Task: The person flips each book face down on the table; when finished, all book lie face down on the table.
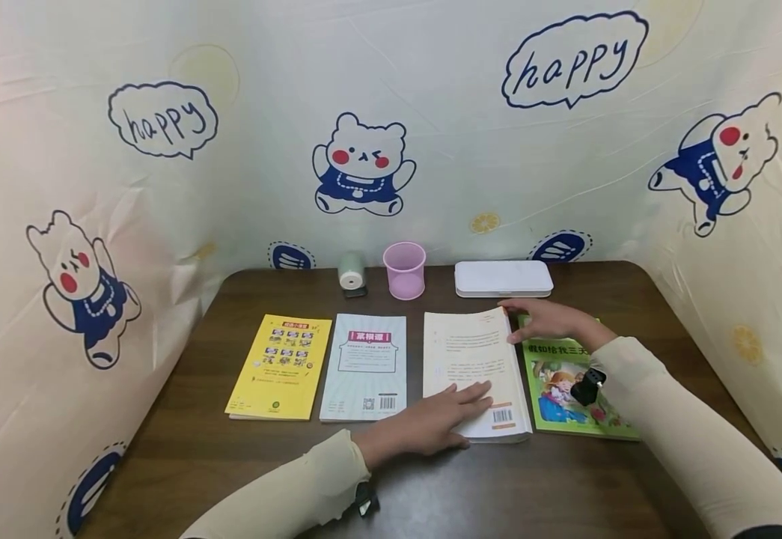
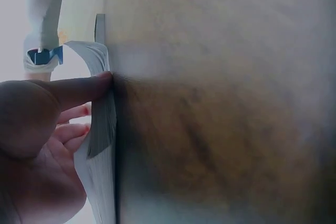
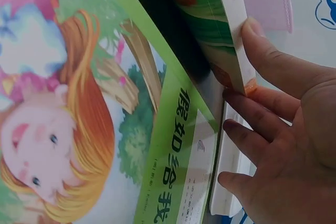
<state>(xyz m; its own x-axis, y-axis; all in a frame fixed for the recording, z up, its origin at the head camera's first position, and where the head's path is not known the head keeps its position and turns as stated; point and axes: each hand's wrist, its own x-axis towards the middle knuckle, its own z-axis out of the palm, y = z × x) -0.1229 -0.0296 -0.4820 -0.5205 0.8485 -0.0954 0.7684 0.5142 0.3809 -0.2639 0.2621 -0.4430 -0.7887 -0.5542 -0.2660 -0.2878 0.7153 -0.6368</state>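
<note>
A thick white book (image 1: 461, 348) lies with small print and a barcode facing up. My left hand (image 1: 424, 425) rests on its lower left part, fingers spread straight over the cover. In the left wrist view, the thumb presses against the page edges (image 2: 102, 129). My right hand (image 1: 552, 318) pinches the book's upper right corner between thumb and fingers. Seen from the right wrist, that side of the white book (image 3: 231, 19) stands slightly raised. Under the right forearm is a green picture book (image 1: 559, 389), partly hidden by the wrist.
To the left lie a light blue book (image 1: 364, 382) and a yellow book (image 1: 279, 374). Along the back of the brown table (image 1: 182, 449) stand a pale green pencil sharpener-like item (image 1: 351, 271), a pink-purple cup (image 1: 405, 277) and a white case (image 1: 503, 278). A printed cloth hangs behind.
</note>
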